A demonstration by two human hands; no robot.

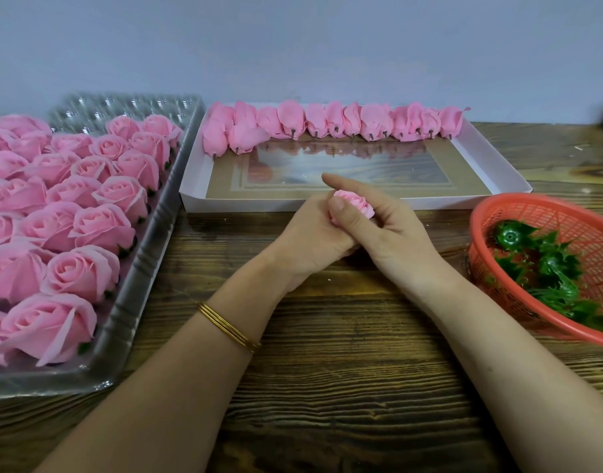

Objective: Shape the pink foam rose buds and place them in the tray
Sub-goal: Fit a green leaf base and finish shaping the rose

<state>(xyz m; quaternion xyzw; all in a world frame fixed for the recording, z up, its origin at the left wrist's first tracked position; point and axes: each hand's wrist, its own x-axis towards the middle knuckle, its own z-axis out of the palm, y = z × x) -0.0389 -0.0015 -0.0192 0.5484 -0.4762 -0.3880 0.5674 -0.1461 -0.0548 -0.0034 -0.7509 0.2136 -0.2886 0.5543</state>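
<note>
A pink foam rose bud (354, 203) sits between both hands above the wooden table, just in front of the white box. My left hand (313, 233) cups it from the left and below. My right hand (381, 227) wraps round it, thumb on its front and index finger stretched over its top. Most of the bud is hidden by the fingers. A clear plastic tray (136, 302) at the left holds several opened pink roses (88, 227). A row of closed pink buds (327, 122) lies along the far side of the white box (491, 165).
A red mesh basket (497, 213) with several green plastic calyxes (545, 268) stands at the right, close to my right forearm. The far corner of the clear tray shows bare cups (129, 107). A grey wall closes the back. Gold bangles (228, 327) ring my left wrist.
</note>
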